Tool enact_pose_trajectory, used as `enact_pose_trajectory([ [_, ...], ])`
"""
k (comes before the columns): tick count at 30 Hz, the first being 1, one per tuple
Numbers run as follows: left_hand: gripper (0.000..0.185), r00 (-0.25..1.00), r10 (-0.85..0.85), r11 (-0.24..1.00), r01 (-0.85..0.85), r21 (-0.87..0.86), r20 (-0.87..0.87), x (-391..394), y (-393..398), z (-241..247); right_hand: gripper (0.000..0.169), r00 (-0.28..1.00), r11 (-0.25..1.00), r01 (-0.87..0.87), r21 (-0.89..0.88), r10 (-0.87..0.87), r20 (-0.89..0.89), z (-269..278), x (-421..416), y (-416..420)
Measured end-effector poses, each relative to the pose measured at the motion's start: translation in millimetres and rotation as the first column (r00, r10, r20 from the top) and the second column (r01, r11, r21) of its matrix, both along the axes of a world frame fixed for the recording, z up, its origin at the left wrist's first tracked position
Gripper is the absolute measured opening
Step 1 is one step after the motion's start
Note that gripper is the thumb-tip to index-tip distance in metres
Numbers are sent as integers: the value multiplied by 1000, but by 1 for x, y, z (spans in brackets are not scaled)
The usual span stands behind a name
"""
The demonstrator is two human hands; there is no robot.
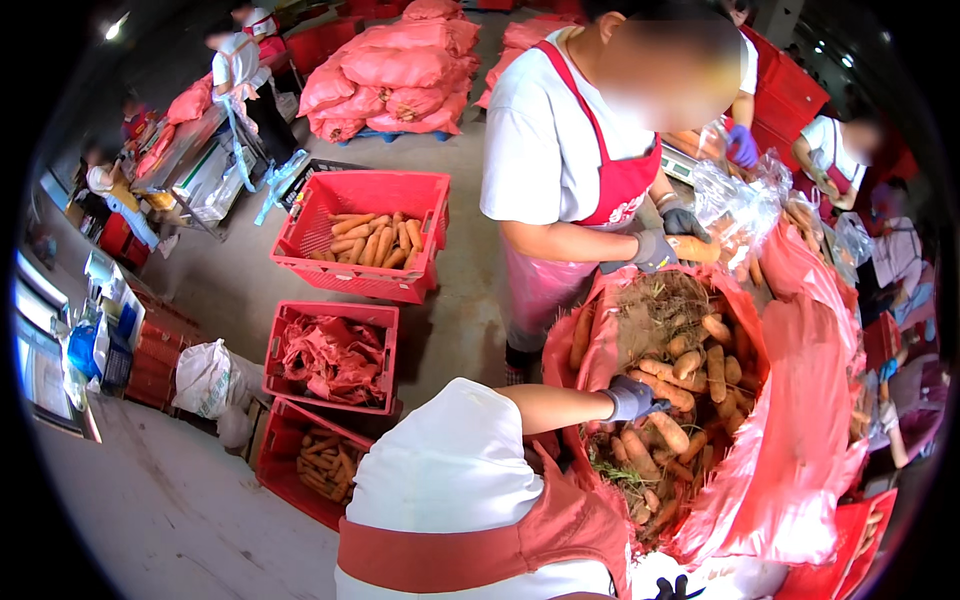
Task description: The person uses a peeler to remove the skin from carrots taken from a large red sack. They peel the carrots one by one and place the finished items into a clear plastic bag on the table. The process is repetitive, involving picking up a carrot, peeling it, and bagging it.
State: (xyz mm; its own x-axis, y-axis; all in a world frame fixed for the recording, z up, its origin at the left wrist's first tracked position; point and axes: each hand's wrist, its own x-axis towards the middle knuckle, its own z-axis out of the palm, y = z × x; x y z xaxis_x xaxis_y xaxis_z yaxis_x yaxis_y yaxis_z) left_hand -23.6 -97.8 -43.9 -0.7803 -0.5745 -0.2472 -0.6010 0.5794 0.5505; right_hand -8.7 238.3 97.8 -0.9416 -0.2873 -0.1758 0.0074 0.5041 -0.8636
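Observation:
My left hand (632,399), in a grey-purple glove, reaches over an opened red mesh sack (795,420) of loose carrots. Its fingers are beside a stubby carrot (670,433); whether they grip anything is unclear. Dirt, dry roots and a green sprig (616,470) lie among the carrots. At the bottom edge, my right hand (671,589) shows only partly, in a dark glove below the sack's near end; what it holds, if anything, cannot be made out. Across the sack, a co-worker's gloved hands (667,244) hold a large carrot (694,249) near clear plastic bags (739,202).
Behind my left arm stand a red crate of carrots (360,281), a crate of crumpled red mesh (334,305) and another carrot crate (274,457). Full red sacks (397,64) are stacked on a blue pallet. A co-worker in a red apron (622,176) stands close; several people work farther off.

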Motion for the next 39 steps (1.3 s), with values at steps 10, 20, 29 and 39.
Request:
enact_pose_trajectory([
  [10,43,983,78,559,94,824,-165,5,12,-6,37,979,950,190,-248,-163,126,3,-17,15],
  [20,39,990,-14,461,130,878,-139,6,84,62,42,956,819,261,-511,-146,255,19,-33,-12],
  [29,42,976,-68,586,209,783,-209,9,88,81,51,936,691,337,-640,-171,309,0,-29,-10],
  [39,41,987,-154,327,102,940,-53,4,85,80,62,967,699,143,-701,52,250,6,-28,-1],
])
